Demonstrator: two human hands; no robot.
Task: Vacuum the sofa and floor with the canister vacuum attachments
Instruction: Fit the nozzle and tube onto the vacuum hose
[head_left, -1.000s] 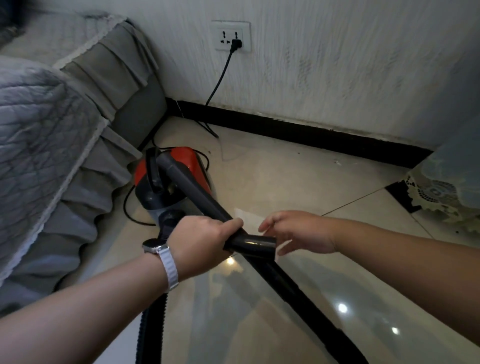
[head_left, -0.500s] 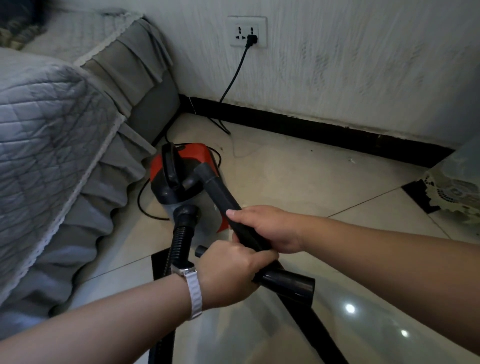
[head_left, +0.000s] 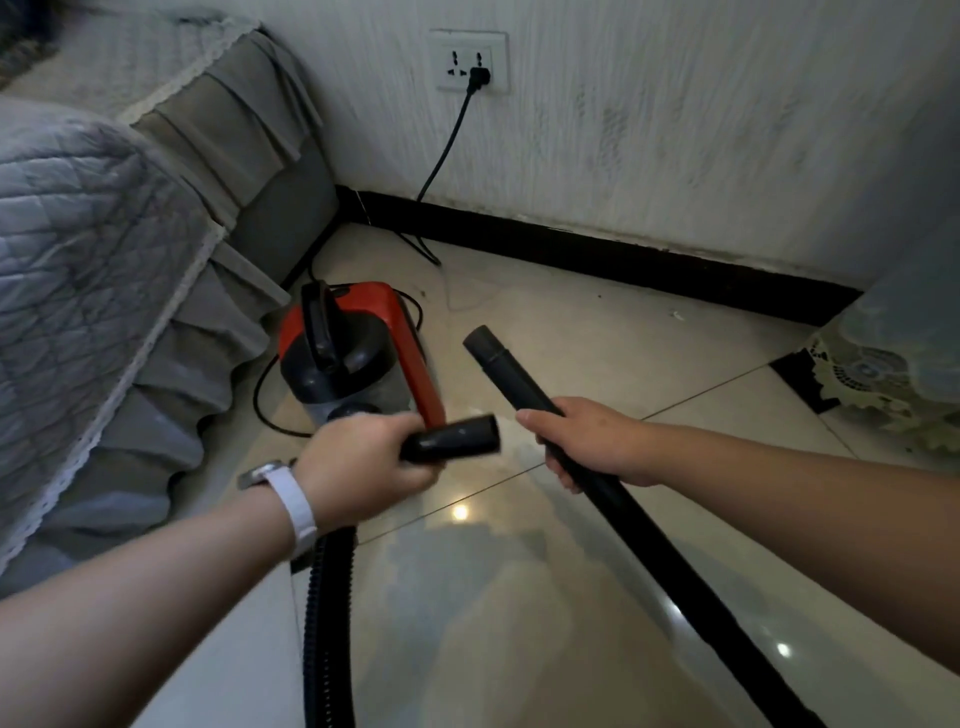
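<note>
Presently on view, item by item:

- Left hand (head_left: 363, 462): fingers curled tight round the short black hose end (head_left: 457, 439), open mouth pointing right; white watch strap (head_left: 296, 499) on the wrist.
- Right hand (head_left: 587, 441): wrapped round the black wand tube (head_left: 506, 371) partway along; collared upper end slanting up and left toward the wall, lower length running off at bottom right.
- Hands apart; hose end and wand tube not joined, a narrow strip of floor (head_left: 597, 332) showing between them.
- Canister vacuum (head_left: 358, 353): red and black, upright carry handle on top, standing on the tiles just beside the sofa skirt, beyond the left hand.
- Ribbed hose (head_left: 327, 623): black, dropping from under the left wrist to the bottom edge.
- Sofa (head_left: 93, 249): left side, grey quilted cover, lace trim, pleated skirt.
- Floor: glossy pale tiles with reflected light spots.
- Wall socket (head_left: 470, 60): white, on the textured wall; black plug (head_left: 479, 78) in the right-hand outlet, cord (head_left: 440, 156) hanging down to the black skirting board (head_left: 623, 257).
- Lace-edged cover (head_left: 883, 374): far right, partly cut off.
</note>
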